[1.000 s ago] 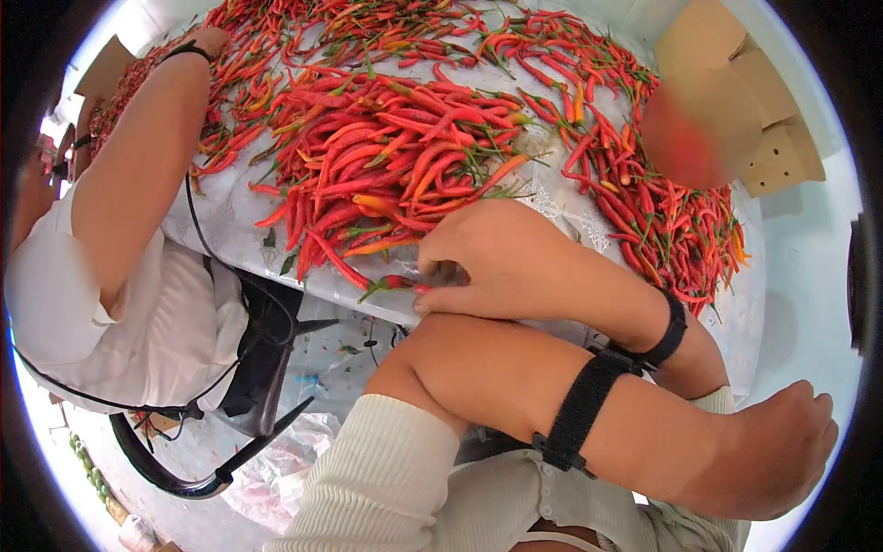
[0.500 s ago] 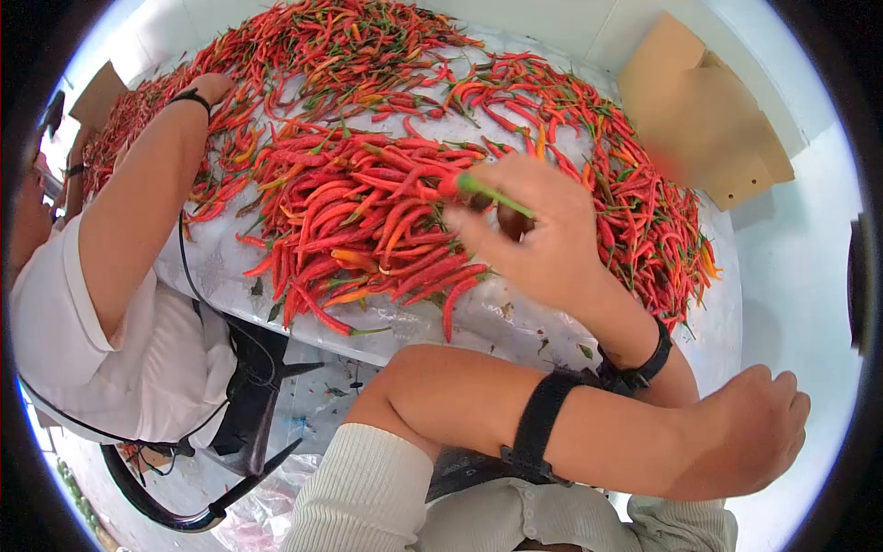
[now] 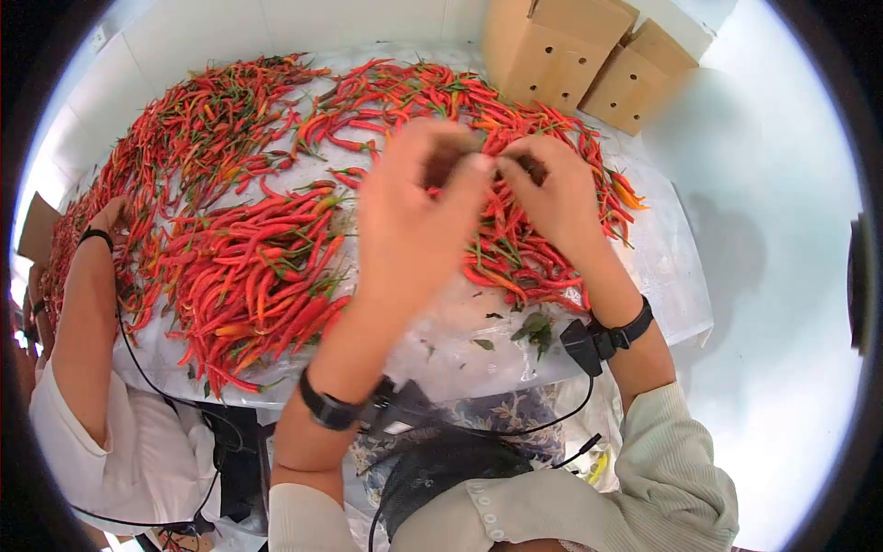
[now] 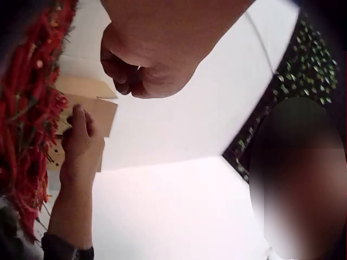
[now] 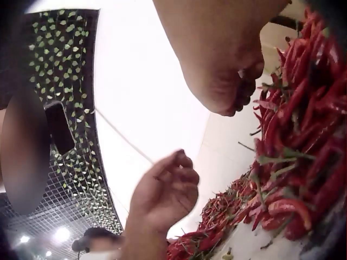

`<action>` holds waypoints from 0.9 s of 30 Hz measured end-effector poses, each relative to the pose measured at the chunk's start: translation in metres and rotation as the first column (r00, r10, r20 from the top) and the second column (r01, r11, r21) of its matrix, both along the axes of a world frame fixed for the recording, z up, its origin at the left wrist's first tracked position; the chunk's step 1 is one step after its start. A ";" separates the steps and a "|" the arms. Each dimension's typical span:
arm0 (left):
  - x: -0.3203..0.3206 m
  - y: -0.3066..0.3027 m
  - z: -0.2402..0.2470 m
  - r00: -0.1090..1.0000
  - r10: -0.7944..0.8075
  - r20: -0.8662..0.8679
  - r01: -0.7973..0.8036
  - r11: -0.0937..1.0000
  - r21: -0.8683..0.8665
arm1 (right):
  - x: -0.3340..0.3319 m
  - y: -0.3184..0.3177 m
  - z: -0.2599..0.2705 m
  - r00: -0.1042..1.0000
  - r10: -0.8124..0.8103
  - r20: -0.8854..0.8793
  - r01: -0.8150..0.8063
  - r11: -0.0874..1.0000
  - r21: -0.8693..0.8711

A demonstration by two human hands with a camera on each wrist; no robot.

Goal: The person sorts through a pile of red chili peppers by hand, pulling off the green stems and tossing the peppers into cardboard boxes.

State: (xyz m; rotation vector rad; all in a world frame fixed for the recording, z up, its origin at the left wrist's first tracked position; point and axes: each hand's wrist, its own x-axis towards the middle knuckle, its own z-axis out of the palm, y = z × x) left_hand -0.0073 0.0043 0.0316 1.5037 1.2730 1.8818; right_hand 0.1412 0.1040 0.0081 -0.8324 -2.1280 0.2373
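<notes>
Both hands are raised over the table in the head view, fingertips close together. My left hand (image 3: 409, 221) has curled fingers, its thumb reaching toward the other hand. My right hand (image 3: 556, 198) bends its fingers and thumb toward the left thumb tip. Behind them lies a heap of red chili peppers (image 3: 515, 267). In the left wrist view the fingers of my left hand (image 4: 154, 65) fold inward. The right wrist view has my right hand (image 5: 222, 76) beside chilies (image 5: 298, 162), its fingertips mostly hidden. I cannot tell whether either hand pinches a chili.
A larger chili pile (image 3: 248, 285) lies to the left, with more chilies (image 3: 193, 138) behind. Cardboard boxes (image 3: 561, 55) stand at the back. Loose leaves (image 3: 536, 329) lie near the front edge. Another person's arm (image 3: 78, 313) reaches over the table at left.
My crossed forearms have parted. The left hand came from far right to over the table. My right hand, earlier holding a green-stemmed chili, has moved off the larger pile; the head view has shifted.
</notes>
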 end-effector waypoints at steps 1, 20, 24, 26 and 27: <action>-0.010 0.007 -0.013 0.990 -0.052 0.132 0.066 0.993 -0.102 | 0.009 0.002 0.003 0.998 -0.059 0.015 0.060 0.982 -0.179; -0.002 0.018 -0.054 0.968 0.058 0.244 0.042 0.923 -0.383 | 0.025 -0.013 -0.017 0.969 0.184 0.166 -0.180 0.983 -0.039; 0.001 0.014 -0.047 0.935 0.067 0.349 0.064 0.934 -0.351 | 0.020 -0.018 -0.007 0.967 0.057 -0.250 -0.158 0.899 -0.407; 0.000 0.013 -0.048 0.923 0.044 0.382 0.083 0.947 -0.309 | 0.024 -0.019 -0.004 0.953 0.035 -0.300 -0.207 0.798 -0.566; -0.001 0.014 -0.048 0.918 0.031 0.395 0.092 0.953 -0.288 | 0.024 -0.016 -0.007 0.965 0.139 -0.221 -0.222 0.883 -0.413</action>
